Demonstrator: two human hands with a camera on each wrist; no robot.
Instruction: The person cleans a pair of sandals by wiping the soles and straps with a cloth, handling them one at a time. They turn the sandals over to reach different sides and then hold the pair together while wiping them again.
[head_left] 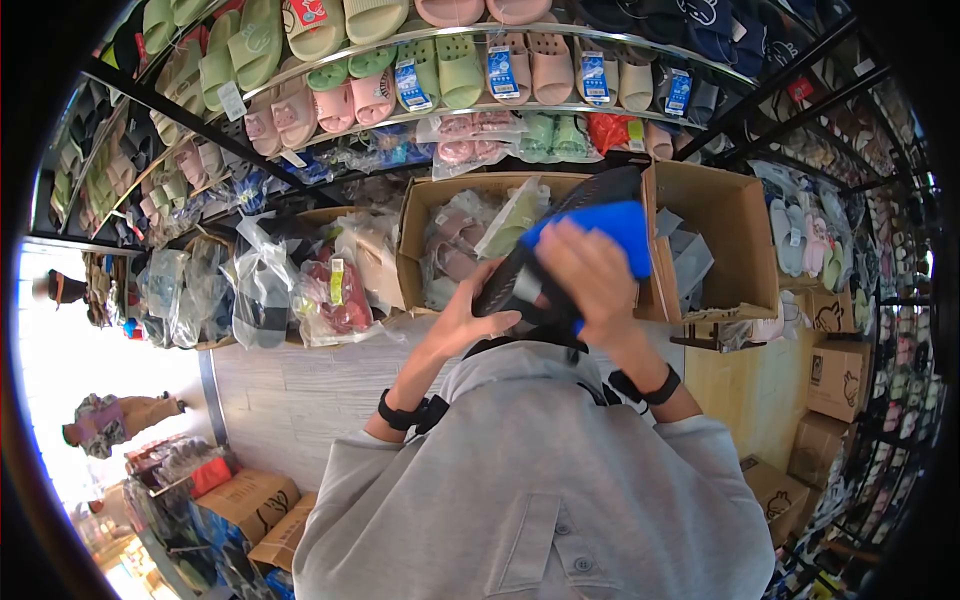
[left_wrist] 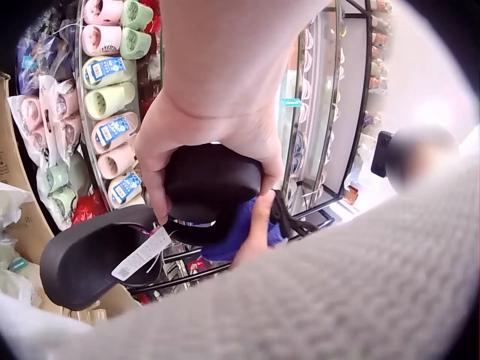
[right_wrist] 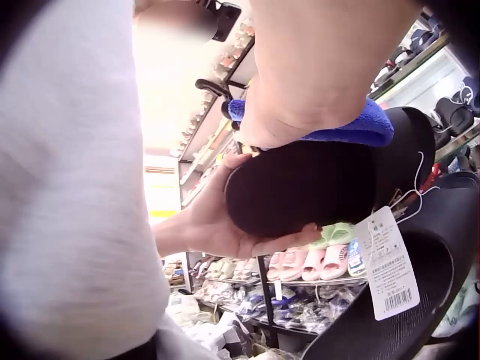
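My left hand (head_left: pixel 462 318) grips a black slipper (right_wrist: pixel 300 187), thumb on one side and fingers on the other. A second black slipper (left_wrist: pixel 90 255) hangs beside it, and a white paper tag (right_wrist: pixel 388 266) on a thin string dangles between the two. My right hand (head_left: pixel 590 275) holds a blue cloth (head_left: pixel 628 235) against the held slipper; its palm side is hidden. In the right wrist view the cloth lies along the slipper's upper edge, under my hand.
Open cardboard boxes (head_left: pixel 720 185) with bagged slippers stand just ahead. Racks of pink and green slippers (head_left: pixel 460 75) rise behind them. Bagged footwear (head_left: pixel 335 290) sits to the left, more cartons (head_left: pixel 838 378) at the right. Another person (head_left: pixel 120 422) is at the far left.
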